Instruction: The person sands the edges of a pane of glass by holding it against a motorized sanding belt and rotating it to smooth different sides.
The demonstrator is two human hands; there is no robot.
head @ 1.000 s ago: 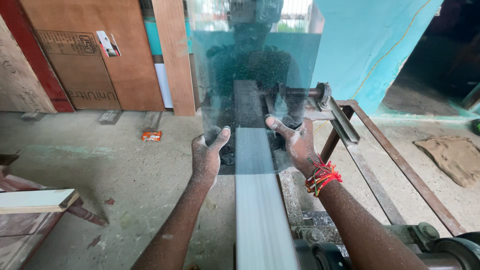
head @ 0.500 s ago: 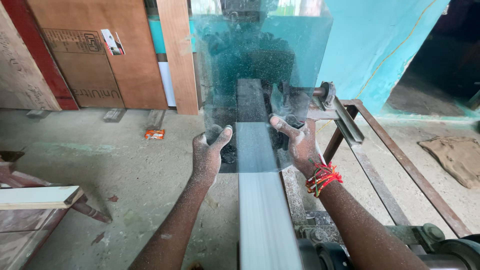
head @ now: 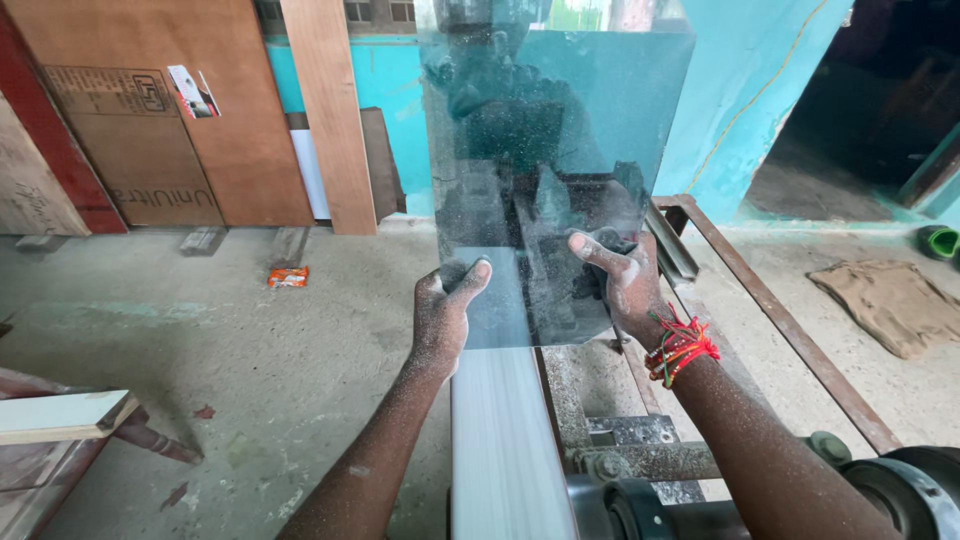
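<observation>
above the sanding belt (head: pixel 505 440), left hand (head: pixel 443 312) and right hand (head: pixel 622 280) grasp the glass pane's (head: pixel 560 150) 2 side edges.

Both forearms reach away from the camera toward the middle of the scene, dusted with pale grit. The left hand (head: pixel 445 315) is raised with its palm turned right, thumb pointing up and right, fingers curled out of sight. The right hand (head: pixel 625 280) faces it, thumb stretched left, fingers hidden; red threads circle its wrist.
</observation>
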